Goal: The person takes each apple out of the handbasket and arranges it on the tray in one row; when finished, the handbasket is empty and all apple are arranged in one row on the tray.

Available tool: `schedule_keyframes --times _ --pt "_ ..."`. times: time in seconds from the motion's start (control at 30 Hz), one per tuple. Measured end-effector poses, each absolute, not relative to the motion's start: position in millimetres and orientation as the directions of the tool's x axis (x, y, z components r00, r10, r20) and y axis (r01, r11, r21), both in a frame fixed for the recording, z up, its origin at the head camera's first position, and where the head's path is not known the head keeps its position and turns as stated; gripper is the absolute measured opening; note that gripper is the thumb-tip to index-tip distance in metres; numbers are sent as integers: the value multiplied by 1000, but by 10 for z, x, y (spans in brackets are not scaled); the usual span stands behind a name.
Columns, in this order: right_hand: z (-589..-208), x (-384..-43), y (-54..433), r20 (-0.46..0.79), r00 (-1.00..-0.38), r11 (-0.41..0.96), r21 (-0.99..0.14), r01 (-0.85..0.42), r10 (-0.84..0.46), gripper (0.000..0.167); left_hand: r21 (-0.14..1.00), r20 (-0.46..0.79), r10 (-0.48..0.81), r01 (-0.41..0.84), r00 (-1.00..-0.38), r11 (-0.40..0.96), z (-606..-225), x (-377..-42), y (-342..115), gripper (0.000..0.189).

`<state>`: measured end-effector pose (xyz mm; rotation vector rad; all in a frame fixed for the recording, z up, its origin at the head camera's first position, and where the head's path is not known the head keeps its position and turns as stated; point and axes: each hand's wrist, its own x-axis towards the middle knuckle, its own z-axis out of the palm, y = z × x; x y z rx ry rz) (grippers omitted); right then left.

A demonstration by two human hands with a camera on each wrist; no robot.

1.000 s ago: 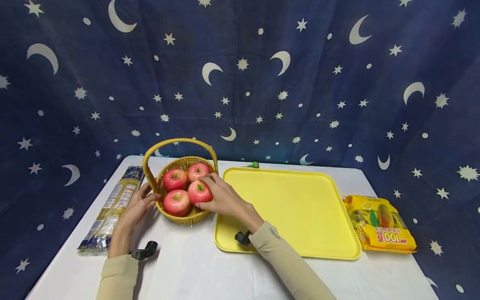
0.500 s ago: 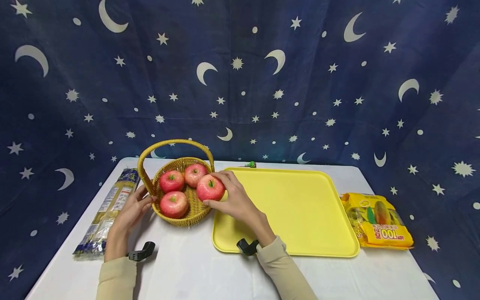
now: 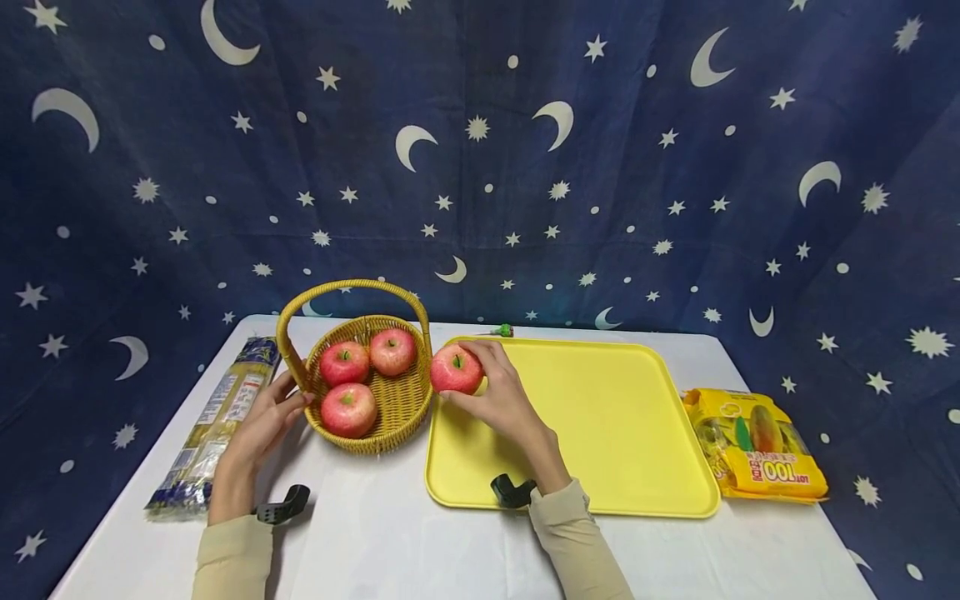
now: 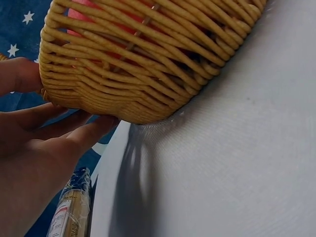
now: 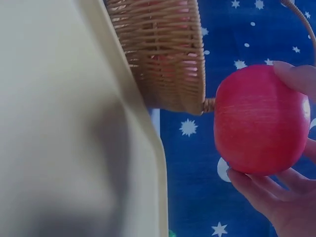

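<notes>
In the head view a wicker basket (image 3: 401, 404) with a tall arched handle stands at the table's left half. Three red apples, a back-left apple (image 3: 344, 364), a back-right apple (image 3: 392, 351) and a front apple (image 3: 348, 410), lie inside it. My left hand (image 3: 258, 429) grips the basket's left side; in the left wrist view its thumb is at the rim and its fingers (image 4: 96, 131) lie against the woven wall. My right hand (image 3: 506, 400) holds another apple (image 3: 456, 369) between thumb and fingers, above the tray's left edge. The right wrist view shows this apple (image 5: 261, 121) off the tray.
A yellow tray (image 3: 577, 425) lies right of the basket. Beyond it sits a yellow snack bag (image 3: 757, 446). A long clear-and-blue package (image 3: 213, 425), seemingly dry noodles, lies left of my left hand. A small green-topped object (image 3: 506, 331) lies behind the tray.
My right hand has lifted one apple out of the basket and carried it right, over the tray's edge. My left hand stays at the basket's side.
</notes>
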<state>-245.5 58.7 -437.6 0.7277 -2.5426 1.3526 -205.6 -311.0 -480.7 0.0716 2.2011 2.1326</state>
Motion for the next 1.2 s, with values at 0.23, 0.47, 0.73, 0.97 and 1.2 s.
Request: schedule_keyframes --times 0.23,0.47,0.73,0.97,1.2 --pt "-4469 -2539 629 311 -897 500 -749 -435 -315 74 1000 -15 79 -13 -997 24 -4773 -2074 -3104 68" --pt "-4617 -2611 658 249 -919 535 -753 -383 -306 75 999 -40 73 -39 -997 21 -4787 -2062 -3118 68" --pt "-4724 -2648 686 174 -936 569 -755 -326 -306 73 999 -38 77 -37 -996 10 -4810 -2066 -3111 71" --pt "-4764 -2649 673 148 -935 578 -752 -318 -323 73 999 -30 80 -28 -996 19 -4807 -2057 -3112 72" --pt "-4784 -2659 668 135 -935 590 -744 -315 -329 73 999 -38 75 -36 -996 31 -4799 -2044 -3117 70"
